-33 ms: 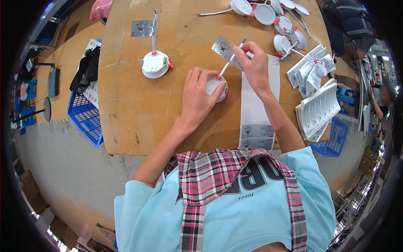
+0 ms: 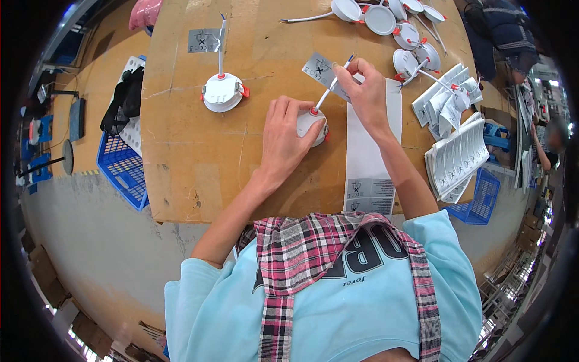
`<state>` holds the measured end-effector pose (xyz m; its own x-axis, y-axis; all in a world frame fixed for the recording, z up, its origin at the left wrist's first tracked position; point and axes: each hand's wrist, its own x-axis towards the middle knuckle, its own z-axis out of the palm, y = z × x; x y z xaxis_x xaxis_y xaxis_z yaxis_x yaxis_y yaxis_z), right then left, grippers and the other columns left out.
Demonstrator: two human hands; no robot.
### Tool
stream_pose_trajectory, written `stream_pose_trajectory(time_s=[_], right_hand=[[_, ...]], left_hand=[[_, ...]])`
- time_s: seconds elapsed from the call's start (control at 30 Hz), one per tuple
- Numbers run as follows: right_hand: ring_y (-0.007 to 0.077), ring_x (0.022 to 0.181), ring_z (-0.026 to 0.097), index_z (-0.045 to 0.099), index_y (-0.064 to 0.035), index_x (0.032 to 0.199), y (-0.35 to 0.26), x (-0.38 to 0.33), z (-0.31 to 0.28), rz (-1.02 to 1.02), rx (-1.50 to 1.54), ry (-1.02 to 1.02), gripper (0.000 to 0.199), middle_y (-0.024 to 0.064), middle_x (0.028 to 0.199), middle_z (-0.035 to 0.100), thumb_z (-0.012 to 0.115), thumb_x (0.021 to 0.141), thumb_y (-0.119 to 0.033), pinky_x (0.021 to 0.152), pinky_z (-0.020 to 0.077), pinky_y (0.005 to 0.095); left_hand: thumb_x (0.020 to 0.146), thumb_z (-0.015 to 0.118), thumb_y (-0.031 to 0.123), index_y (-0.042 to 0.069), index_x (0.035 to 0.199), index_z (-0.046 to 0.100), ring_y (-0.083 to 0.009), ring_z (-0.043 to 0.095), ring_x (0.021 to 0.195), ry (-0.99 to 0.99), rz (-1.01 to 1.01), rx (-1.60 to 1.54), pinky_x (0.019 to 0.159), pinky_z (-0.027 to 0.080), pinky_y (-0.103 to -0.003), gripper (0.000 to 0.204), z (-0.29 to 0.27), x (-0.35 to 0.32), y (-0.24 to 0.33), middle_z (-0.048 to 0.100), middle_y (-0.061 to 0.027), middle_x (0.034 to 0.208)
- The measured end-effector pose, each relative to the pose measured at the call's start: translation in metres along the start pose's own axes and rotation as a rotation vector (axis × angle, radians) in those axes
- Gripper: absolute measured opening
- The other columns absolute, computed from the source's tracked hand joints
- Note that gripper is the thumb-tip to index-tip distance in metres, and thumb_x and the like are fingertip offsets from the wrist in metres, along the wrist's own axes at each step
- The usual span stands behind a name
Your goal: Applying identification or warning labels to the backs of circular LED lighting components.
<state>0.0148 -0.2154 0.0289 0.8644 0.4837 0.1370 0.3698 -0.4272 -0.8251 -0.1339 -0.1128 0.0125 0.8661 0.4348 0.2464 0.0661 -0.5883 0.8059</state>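
My left hand (image 2: 283,136) wraps its fingers and thumb round a small round white downlight (image 2: 306,121), steadying it on the table. From the lamp's red grommet a white cable (image 2: 326,96) slants up and to the right, ending in thin bare-ended wires. My right hand (image 2: 369,96) pinches a silver-grey label (image 2: 318,67) at the cable, its free part sticking out left. Farther left, a second downlight (image 2: 222,95) with red-tipped side clips lies with its cable pointing away and a similar label (image 2: 203,40) on that cable. Under my right wrist runs a white backing strip (image 2: 369,148) bearing grey labels at its near end.
Several white downlights (image 2: 380,21) crowd the far right corner. Folded leaflets (image 2: 443,99) and a fanned paper stack (image 2: 455,158) line the right edge. Blue baskets stand beside the table, left (image 2: 120,172) and right (image 2: 479,202). Another person (image 2: 506,30) is at the far right.
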Motion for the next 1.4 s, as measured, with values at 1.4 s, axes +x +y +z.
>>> stream_pose_trajectory(time_s=[1.4], right_hand=[[0.0176, 0.117, 0.040, 0.068, -0.0061, 0.081, -0.039, 0.013, -0.052, -0.295, 0.017, -0.523, 0.011, 0.0017, 0.110, 0.054, 0.072, 0.072, -0.011, 0.084, 0.0467, 0.0311]], left_hand=[[0.098, 0.038, 0.039, 0.008, 0.126, 0.046, -0.0233, 0.061, 0.102, -1.044, -0.622, -1.641, 0.088, 0.051, -0.048, 0.042, 0.044, 0.098, -0.015, 0.054, -0.0069, 0.123]])
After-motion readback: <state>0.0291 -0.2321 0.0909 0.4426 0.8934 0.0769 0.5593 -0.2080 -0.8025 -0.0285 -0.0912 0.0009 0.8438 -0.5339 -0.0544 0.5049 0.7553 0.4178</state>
